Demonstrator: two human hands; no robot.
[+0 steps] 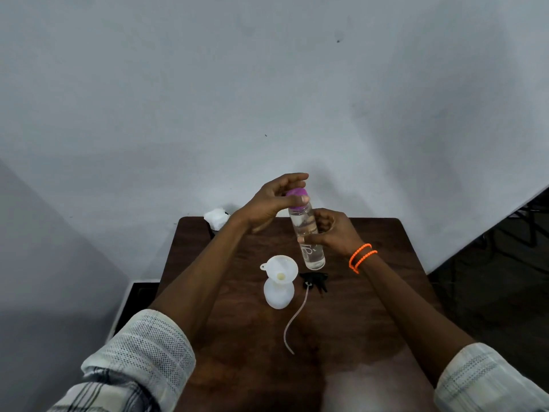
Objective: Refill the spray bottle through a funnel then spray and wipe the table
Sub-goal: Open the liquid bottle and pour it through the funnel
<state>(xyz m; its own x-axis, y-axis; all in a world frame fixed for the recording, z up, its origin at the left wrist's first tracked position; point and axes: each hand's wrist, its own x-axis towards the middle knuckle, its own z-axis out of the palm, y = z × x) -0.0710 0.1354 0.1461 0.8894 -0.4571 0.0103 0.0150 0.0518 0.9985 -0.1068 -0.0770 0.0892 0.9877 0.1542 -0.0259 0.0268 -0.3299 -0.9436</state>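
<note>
A clear water bottle [310,242] with a purple cap [296,197] is held tilted above the brown table [371,292]. My right hand [334,231] grips its body. My left hand [274,203] curls its fingers and thumb round the purple cap. Below stands the white spray bottle [278,294] with a white funnel [280,270] seated in its neck. Its black spray head [314,281] lies on the table to the right, with its long dip tube [294,319] trailing toward me.
A white crumpled cloth [216,217] lies at the table's far left corner against the grey wall [267,84]. Dark floor shows to the right and left of the small table.
</note>
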